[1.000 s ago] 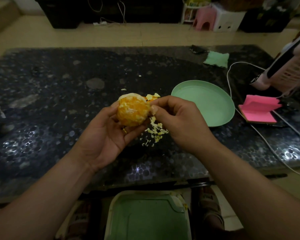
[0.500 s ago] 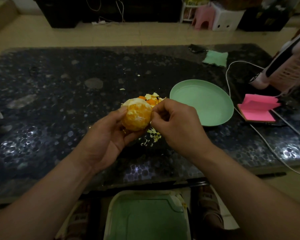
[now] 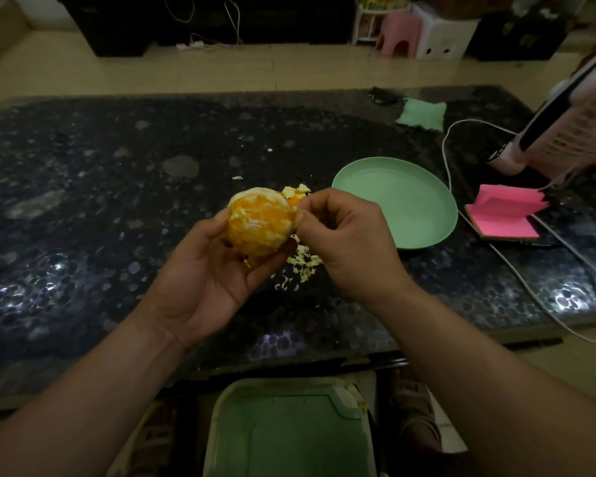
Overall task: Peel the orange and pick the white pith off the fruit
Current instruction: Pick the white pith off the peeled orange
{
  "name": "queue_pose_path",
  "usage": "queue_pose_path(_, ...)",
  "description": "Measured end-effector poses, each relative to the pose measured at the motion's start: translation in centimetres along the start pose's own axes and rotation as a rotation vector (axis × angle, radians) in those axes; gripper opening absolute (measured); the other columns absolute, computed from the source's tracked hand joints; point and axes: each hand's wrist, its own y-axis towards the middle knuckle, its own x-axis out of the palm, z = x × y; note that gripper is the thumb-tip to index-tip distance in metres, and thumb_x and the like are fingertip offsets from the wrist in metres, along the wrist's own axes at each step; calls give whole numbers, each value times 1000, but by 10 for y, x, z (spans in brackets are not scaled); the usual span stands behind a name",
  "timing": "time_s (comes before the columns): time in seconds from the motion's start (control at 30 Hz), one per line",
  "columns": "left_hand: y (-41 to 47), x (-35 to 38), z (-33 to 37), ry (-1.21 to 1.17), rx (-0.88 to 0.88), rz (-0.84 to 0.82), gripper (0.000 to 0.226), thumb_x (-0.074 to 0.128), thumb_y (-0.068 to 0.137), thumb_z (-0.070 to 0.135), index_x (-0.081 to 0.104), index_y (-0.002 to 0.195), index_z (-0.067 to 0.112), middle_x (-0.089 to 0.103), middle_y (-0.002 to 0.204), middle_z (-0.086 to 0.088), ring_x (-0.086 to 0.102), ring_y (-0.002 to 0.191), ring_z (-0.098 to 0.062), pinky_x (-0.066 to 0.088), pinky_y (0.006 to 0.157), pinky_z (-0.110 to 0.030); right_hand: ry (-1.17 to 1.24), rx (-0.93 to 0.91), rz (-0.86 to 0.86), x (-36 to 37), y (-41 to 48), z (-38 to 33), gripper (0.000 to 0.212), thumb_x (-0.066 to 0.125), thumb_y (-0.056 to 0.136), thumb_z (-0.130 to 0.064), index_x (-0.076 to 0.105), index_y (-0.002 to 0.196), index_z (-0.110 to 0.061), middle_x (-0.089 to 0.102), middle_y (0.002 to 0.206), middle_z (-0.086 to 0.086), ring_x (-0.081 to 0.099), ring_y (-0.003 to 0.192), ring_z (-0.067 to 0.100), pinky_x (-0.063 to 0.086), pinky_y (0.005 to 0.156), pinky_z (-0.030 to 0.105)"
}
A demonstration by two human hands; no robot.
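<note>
- Your left hand (image 3: 214, 270) is palm-up over the bench (image 3: 117, 201), fingers and thumb curled round the orange (image 3: 258, 225). The fruit is held clear of the surface and in front of you. Judged reason: the cupped grip steadies it and lets you turn a fresh face toward the other hand.
- Your right hand (image 3: 344, 246) has curled fingers, with thumb and forefinger pinched together at the fruit's upper right edge. They seem to be pulling at pith (image 3: 252, 220). The shred itself is too small to make out.
- The rind is mostly off. Orange flesh shows, with pale streaks and patches across it and a thicker pale cap at the top. Judged stage: late in the pith-picking, not finished.
- Pale scraps (image 3: 303, 263) lie on the bench directly beneath your hands. A few peel pieces (image 3: 295, 192) lie just behind the fruit. Working above the heap probably keeps the droppings in one spot.
- The green plate (image 3: 451, 215) sits just to the right of your right hand and holds nothing. It is likely reserved for the cleaned fruit.
- A green bin (image 3: 289, 435) stands below the near bench edge, probably for clearing the waste.
</note>
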Motion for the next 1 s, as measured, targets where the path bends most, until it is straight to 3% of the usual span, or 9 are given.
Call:
queue_pose_path(0.07,-1,2,0,-28,-13,0,53,46,106,37,56,150,8,60,149,-20,67,126,-32,61,97,-38,46,31,6,2,-1,0,7,72,98,-8,76,92,-8,73,79,-10,66,80,-6,56,87,25)
queue_pose_path(0.13,-3,4,-1,-47,-25,-6,53,47,104,38,60,145,6,63,146,-20,70,121,-32,63,92,-37,82,53,13,4,-1,-1,9,71,97,-7,76,90,-9,72,78,-10,65,81,-6,55,90,29)
queue_pose_path(0.27,-3,3,-2,-40,-34,-7,54,49,103,39,62,143,6,63,146,-21,69,122,-33,63,94,-37,149,122,-14,3,-1,-2,12,68,99,-8,76,90,-8,71,77,-1,61,73,2,51,76,25)
queue_pose_path(0.37,0,-2,1,-14,-25,4,53,46,108,39,56,150,8,59,151,-21,60,136,-36,61,99,-38,94,140,-63,-2,-1,-4,12,67,102,-17,76,96,-13,73,83,7,62,73,7,55,70,27)
queue_pose_path(0.5,0,-4,1,31,9,25,47,45,108,32,58,148,9,62,147,-20,66,129,-33,62,95,-39,-149,49,-107,-8,-1,-3,8,71,101,-22,78,99,-18,69,75,-15,61,69,-5,46,65,11)
queue_pose_path(0.67,-1,1,-2,98,19,51,48,51,102,31,60,145,9,64,144,-19,65,130,-36,62,92,-37,-345,-19,-99,-7,-2,2,8,71,100,-20,76,93,-19,65,72,-17,61,67,-3,43,62,10)
queue_pose_path(0.8,-3,5,-4,98,13,47,48,49,102,33,62,142,10,67,141,-18,72,118,-28,62,94,-39,-342,-43,-87,-6,-4,5,5,72,96,-15,74,91,-17,68,74,-10,62,67,6,50,62,21)
queue_pose_path(1.0,-3,3,0,6,-76,-5,55,47,102,40,63,142,6,69,135,-21,74,106,-30,65,85,-34,-179,-4,-125,-9,-3,2,9,70,99,-11,74,91,-14,63,65,-19,57,59,-1,43,58,12)
